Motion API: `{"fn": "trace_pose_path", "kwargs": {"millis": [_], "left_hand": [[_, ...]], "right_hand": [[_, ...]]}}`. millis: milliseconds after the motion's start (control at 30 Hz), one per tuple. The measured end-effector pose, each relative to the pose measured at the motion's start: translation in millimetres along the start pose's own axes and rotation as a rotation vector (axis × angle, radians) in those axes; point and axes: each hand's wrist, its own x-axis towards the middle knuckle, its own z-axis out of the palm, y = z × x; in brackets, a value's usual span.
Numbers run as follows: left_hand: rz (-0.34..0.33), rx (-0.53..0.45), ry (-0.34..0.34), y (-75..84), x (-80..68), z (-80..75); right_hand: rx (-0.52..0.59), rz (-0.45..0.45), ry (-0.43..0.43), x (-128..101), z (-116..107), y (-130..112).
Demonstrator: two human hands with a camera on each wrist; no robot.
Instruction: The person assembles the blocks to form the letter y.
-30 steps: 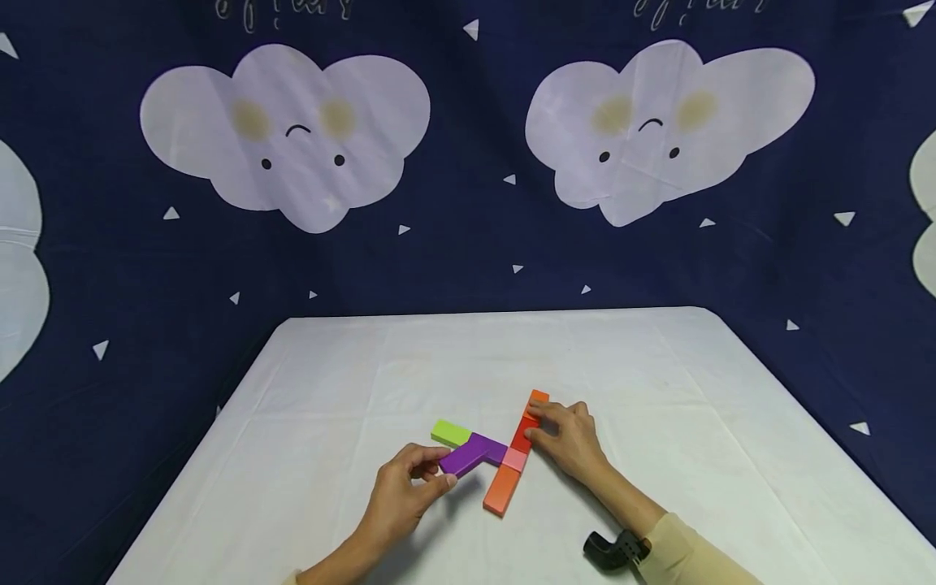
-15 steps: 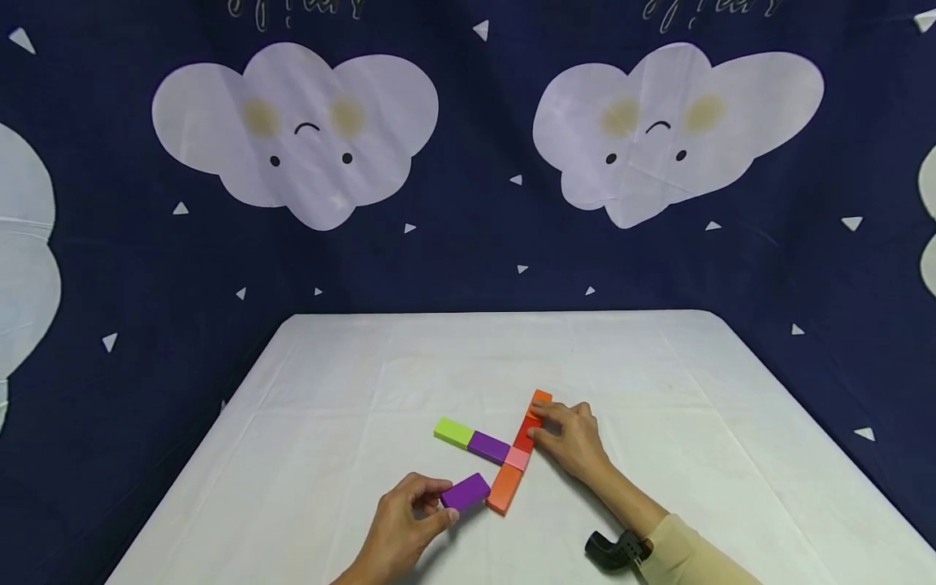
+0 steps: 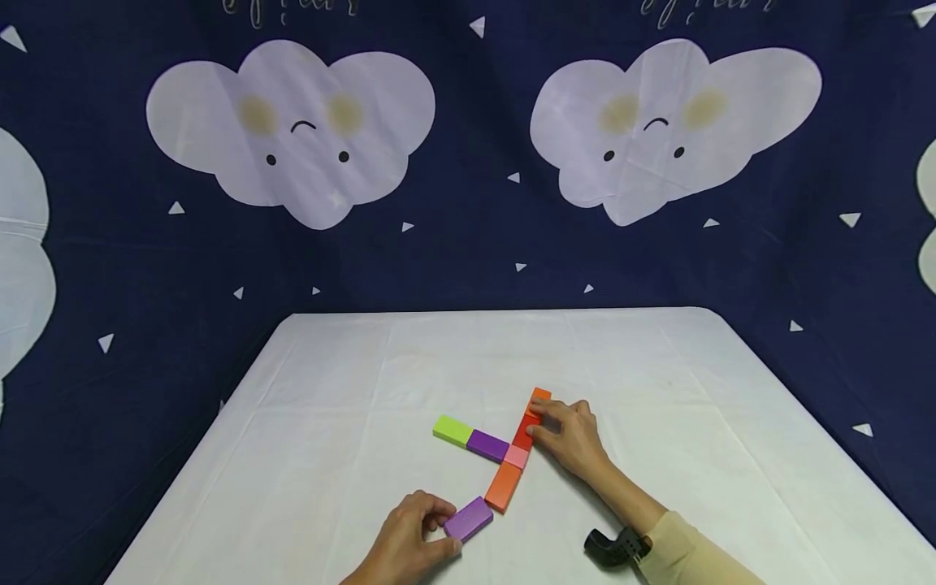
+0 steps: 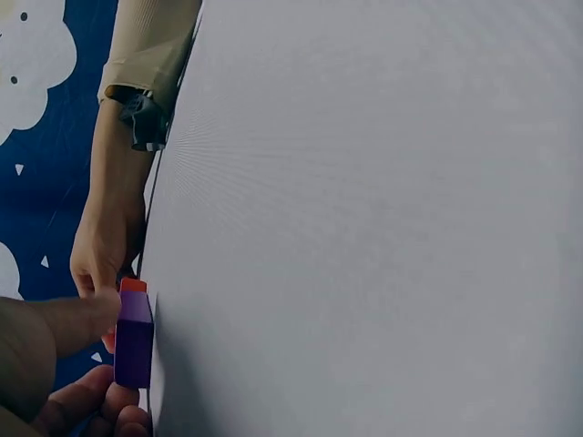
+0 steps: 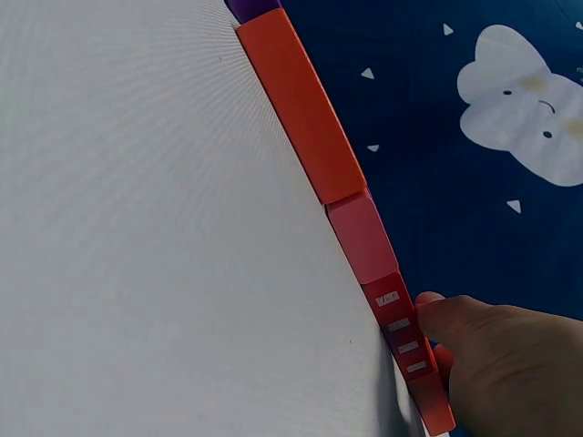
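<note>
Purple block [image 3: 469, 518] lies flat near the front edge of the white table [image 3: 366, 382], pinched in the left hand [image 3: 409, 540], with its long side pointing up and to the right at the low end of the orange block [image 3: 502, 487], which it sits just beside. That orange block is the bottom of 1 slanted row that goes up through a pink block [image 3: 516, 457] and a red block [image 3: 522, 435], and the right hand [image 3: 570, 439] rests curled fingers on the top end of that row. A green block [image 3: 452, 430] and a second purple block [image 3: 487, 445] make 1 more arm going off to the left, so the left hand is much nearer to the loose piece.
</note>
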Motion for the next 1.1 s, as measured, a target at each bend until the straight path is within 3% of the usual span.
{"fn": "trace_pose_path", "kwargs": {"millis": [300, 700, 900, 1100], "left_hand": [[0.153, -0.005, -0.013, -3.1, 9.7, -11.3], [0.402, -0.016, -0.392, -14.2, 37.6, -34.6], [0.426, -0.004, -0.494, -15.3, 45.1, -36.8], [0.382, 0.001, -0.535, -16.2, 47.5, -34.8]], "right_hand": [[0.006, 0.026, -0.02, 2, -3, -1], [0.002, 0.002, 0.013, -1, 0, 0], [0.01, -0.007, 0.019, 0, 1, 0], [0.016, 0.004, 0.002, 0, 1, 0]]}}
